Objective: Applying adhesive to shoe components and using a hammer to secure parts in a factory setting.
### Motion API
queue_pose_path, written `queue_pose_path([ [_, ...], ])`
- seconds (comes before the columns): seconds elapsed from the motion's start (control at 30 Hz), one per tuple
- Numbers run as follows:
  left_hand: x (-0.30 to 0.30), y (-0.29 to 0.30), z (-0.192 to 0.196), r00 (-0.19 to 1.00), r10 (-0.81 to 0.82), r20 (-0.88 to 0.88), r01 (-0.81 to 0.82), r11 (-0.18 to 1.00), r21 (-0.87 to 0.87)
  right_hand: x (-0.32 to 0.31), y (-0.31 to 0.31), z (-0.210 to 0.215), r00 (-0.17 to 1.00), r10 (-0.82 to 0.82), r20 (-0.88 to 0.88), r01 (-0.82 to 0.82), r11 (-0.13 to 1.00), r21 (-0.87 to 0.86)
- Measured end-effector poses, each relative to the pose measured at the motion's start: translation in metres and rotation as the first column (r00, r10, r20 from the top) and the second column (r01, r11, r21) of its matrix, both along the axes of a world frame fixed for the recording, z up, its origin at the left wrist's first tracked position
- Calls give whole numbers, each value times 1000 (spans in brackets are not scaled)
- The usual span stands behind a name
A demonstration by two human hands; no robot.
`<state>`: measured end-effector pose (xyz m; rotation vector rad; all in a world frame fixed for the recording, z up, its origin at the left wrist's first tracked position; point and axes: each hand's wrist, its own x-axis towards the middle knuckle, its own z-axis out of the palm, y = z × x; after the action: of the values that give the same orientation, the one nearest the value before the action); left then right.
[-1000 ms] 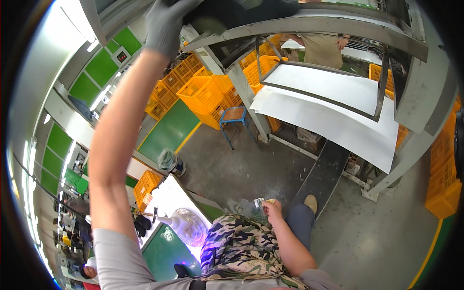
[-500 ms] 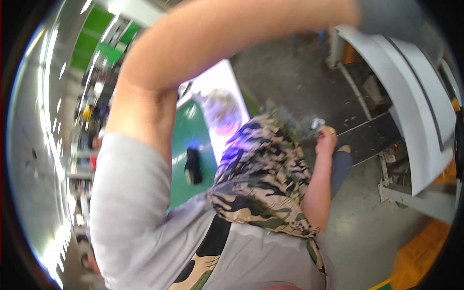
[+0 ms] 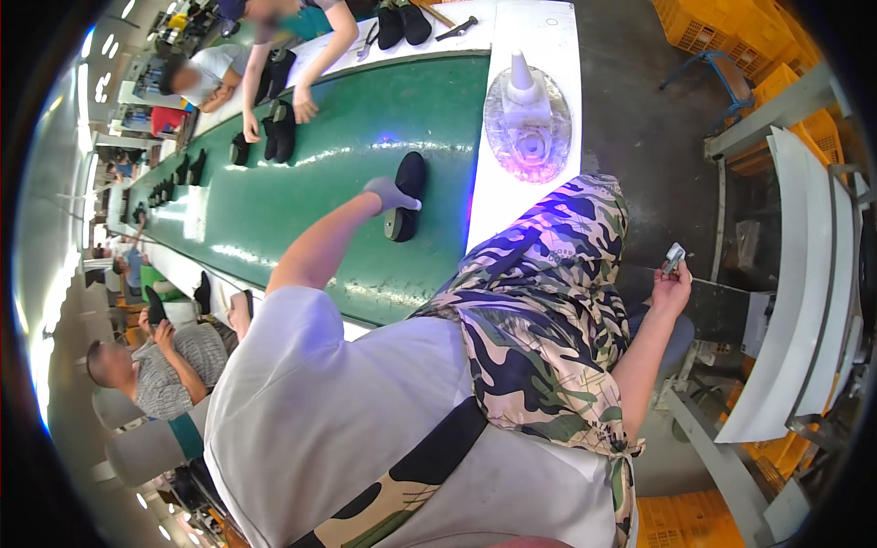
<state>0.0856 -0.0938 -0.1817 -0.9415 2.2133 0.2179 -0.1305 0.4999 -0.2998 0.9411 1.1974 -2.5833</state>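
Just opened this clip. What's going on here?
The person's gloved left hand is on black footwear lying on a long green surface. The bare right hand, out to the other side, holds a small metallic object, too small to identify. Between them, a white cone-topped object sits on the white tabletop. Farther along, a co-worker's hands are close to more black shoes.

Matt black shoe (image 3: 413, 173), glossy green belt (image 3: 320, 178)
Near the belt's right edge, the shoe looked clothlike.
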Motion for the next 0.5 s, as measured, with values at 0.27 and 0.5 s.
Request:
queue_pose_path([
  [0.27, 0, -47, -38, 855, 518, -31, -478, 808, 345, -29, -57, 72, 977, 184, -111, -172, 979, 108],
  [0.5, -4, 0, 22, 421, 907, -20, 95, -22, 995, -48, -159, 129, 895, 406, -186, -329, 880, 341],
])
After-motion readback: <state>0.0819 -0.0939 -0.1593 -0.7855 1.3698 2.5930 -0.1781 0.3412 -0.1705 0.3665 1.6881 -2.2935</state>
